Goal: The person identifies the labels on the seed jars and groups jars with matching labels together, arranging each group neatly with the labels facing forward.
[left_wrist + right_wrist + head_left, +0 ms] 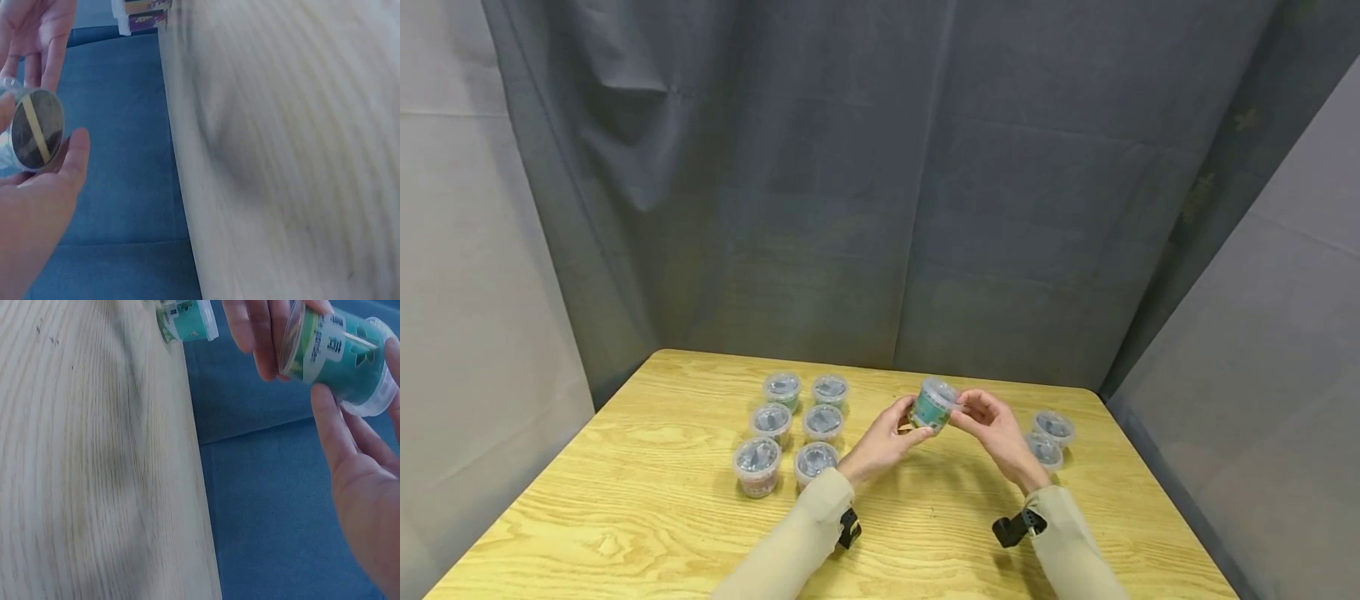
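A small clear plastic cup with a teal printed label (931, 408) and a translucent lid is held up above the table, tilted. My left hand (882, 440) grips it around the lower body from the left, thumb in front. From the other side, my right hand (997, 433) pinches it near the lid's edge with thumb and fingers. The right wrist view shows the label of the cup (347, 356) and its lid rim toward the right palm. In the left wrist view the cup's base (37, 130) shows dark contents and a pale strip.
On the wooden table (625, 500), several similar lidded cups stand in two columns at left, including a front one (757, 467). Two more cups (1053, 427) stand at right, beyond the right forearm. A dark grey curtain (820, 208) hangs behind the table, with pale panels at both sides.
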`<state>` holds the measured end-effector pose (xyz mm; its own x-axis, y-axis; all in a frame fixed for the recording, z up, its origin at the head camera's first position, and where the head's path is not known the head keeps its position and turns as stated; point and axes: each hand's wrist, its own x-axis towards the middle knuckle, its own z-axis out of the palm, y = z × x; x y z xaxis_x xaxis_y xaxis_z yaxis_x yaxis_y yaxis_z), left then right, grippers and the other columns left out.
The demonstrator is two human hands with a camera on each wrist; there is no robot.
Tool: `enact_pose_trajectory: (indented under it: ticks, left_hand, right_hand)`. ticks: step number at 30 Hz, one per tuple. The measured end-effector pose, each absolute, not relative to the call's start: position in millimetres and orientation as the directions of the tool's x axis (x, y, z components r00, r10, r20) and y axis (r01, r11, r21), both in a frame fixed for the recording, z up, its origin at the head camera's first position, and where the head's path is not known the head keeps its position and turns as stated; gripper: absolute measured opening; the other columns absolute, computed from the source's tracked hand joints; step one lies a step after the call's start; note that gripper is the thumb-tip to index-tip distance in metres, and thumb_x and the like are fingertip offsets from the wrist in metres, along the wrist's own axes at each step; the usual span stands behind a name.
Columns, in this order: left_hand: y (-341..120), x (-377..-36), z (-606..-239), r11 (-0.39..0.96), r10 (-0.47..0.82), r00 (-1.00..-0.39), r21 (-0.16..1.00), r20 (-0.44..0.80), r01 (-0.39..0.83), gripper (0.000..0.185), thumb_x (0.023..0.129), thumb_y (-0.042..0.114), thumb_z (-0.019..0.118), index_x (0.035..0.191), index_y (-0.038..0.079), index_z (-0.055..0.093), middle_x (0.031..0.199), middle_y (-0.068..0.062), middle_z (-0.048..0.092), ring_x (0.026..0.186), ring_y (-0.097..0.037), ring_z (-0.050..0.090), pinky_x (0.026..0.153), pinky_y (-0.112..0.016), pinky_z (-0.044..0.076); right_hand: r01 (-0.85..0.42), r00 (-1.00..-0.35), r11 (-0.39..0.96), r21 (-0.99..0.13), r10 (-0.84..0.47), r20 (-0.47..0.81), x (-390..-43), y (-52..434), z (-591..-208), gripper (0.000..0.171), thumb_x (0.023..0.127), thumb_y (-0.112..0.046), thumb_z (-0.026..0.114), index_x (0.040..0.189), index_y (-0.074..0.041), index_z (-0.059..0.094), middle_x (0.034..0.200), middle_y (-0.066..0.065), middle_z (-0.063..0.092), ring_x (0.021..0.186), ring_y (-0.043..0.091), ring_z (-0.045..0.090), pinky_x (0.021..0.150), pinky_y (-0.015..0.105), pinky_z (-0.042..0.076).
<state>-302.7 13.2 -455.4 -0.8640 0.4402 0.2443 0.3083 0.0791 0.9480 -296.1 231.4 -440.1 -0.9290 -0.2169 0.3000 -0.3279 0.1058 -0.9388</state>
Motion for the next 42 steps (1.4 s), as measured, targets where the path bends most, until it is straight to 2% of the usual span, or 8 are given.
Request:
enact_pose_trajectory:
  ticks: [6, 9, 13, 17, 23, 33, 38, 42]
  left_hand:
    - [8.6, -306.7, -448.2, 0.118, 0.485, -0.84, 0.933, 0.244, 0.339, 0.05, 0.097, 0.023, 0.063, 0.142, 0.011, 0.046, 0.132, -0.006, 0.058, 0.122, -0.023, 0.055, 0.098, -0.038, 0.052]
    - [8.0, -308.3, -443.4, 0.221, 0.452, -0.855, 0.897, 0.254, 0.383, 0.047, 0.096, 0.026, 0.064, 0.139, 0.011, 0.051, 0.128, -0.004, 0.06, 0.119, -0.021, 0.057, 0.099, -0.037, 0.051]
    - [4.9, -309.5, -433.3, 0.359, 0.375, -0.879, 0.828, 0.294, 0.43, 0.049, 0.094, 0.024, 0.068, 0.138, 0.01, 0.053, 0.122, -0.006, 0.064, 0.116, -0.023, 0.06, 0.103, -0.041, 0.049]
    - [0.6, -311.0, -421.1, 0.391, 0.363, -0.873, 0.798, 0.325, 0.459, 0.052, 0.094, 0.021, 0.067, 0.142, 0.011, 0.049, 0.124, -0.011, 0.064, 0.116, -0.028, 0.062, 0.101, -0.044, 0.051]
    - [-6.9, -316.6, -408.7, 0.486, 0.407, -0.858, 0.721, 0.312, 0.493, 0.035, 0.096, 0.03, 0.064, 0.129, 0.019, 0.059, 0.13, -0.005, 0.062, 0.115, -0.025, 0.064, 0.094, -0.038, 0.055]
    - [-36.7, -340.5, -387.8, 0.549, 0.479, -0.827, 0.634, 0.294, 0.544, 0.021, 0.094, 0.021, 0.067, 0.11, 0.01, 0.06, 0.117, -0.008, 0.069, 0.11, -0.027, 0.065, 0.09, -0.041, 0.056]
    - [-48.9, -345.9, -385.2, 0.611, 0.483, -0.843, 0.599, 0.234, 0.517, 0.025, 0.095, 0.02, 0.065, 0.118, 0.01, 0.06, 0.123, -0.009, 0.065, 0.117, -0.031, 0.059, 0.092, -0.043, 0.055]
    - [-57.8, -347.1, -383.9, 0.699, 0.501, -0.854, 0.515, 0.143, 0.497, 0.041, 0.096, 0.008, 0.061, 0.136, 0.012, 0.054, 0.138, -0.008, 0.057, 0.125, -0.032, 0.054, 0.097, -0.045, 0.053]
  right_hand:
    - [-0.333, -0.93, 0.143, -0.932, -0.215, 0.299, -295.5, 232.5, -436.8, 0.034, 0.093, -0.023, 0.069, 0.11, 0.001, 0.053, 0.112, 0.001, 0.064, 0.105, 0.011, 0.064, 0.089, 0.027, 0.055]
    - [-0.345, -0.931, 0.194, -0.918, -0.193, 0.309, -296.1, 230.0, -434.0, 0.034, 0.092, -0.026, 0.069, 0.109, 0.0, 0.055, 0.112, 0.005, 0.064, 0.107, 0.015, 0.063, 0.091, 0.03, 0.055]
    - [-0.366, -0.929, 0.287, -0.885, -0.172, 0.328, -299.3, 224.1, -432.7, 0.03, 0.092, -0.025, 0.07, 0.108, -0.003, 0.059, 0.114, 0.011, 0.063, 0.114, 0.024, 0.06, 0.097, 0.04, 0.052]
    - [-0.366, -0.93, 0.348, -0.863, -0.163, 0.329, -304.7, 216.6, -433.6, 0.028, 0.091, -0.024, 0.071, 0.108, -0.004, 0.06, 0.118, 0.014, 0.061, 0.12, 0.031, 0.057, 0.102, 0.049, 0.049]
    - [-0.37, -0.929, 0.432, -0.823, -0.148, 0.341, -312.8, 202.9, -430.5, 0.029, 0.087, -0.031, 0.075, 0.104, -0.01, 0.063, 0.113, 0.008, 0.063, 0.118, 0.03, 0.059, 0.099, 0.045, 0.052]
    - [-0.445, -0.895, 0.446, -0.776, -0.209, 0.393, -336.0, 180.2, -426.3, 0.02, 0.088, -0.018, 0.074, 0.105, -0.01, 0.066, 0.117, 0.012, 0.065, 0.119, 0.033, 0.06, 0.096, 0.043, 0.055]
    - [-0.452, -0.891, 0.474, -0.756, -0.203, 0.406, -347.1, 166.3, -430.6, 0.017, 0.087, -0.015, 0.075, 0.1, -0.01, 0.066, 0.114, 0.01, 0.067, 0.117, 0.031, 0.062, 0.093, 0.04, 0.056]
    - [-0.448, -0.892, 0.498, -0.743, -0.195, 0.407, -354.5, 156.3, -437.4, 0.016, 0.086, -0.015, 0.076, 0.098, -0.009, 0.066, 0.113, 0.011, 0.069, 0.113, 0.031, 0.065, 0.092, 0.04, 0.057]
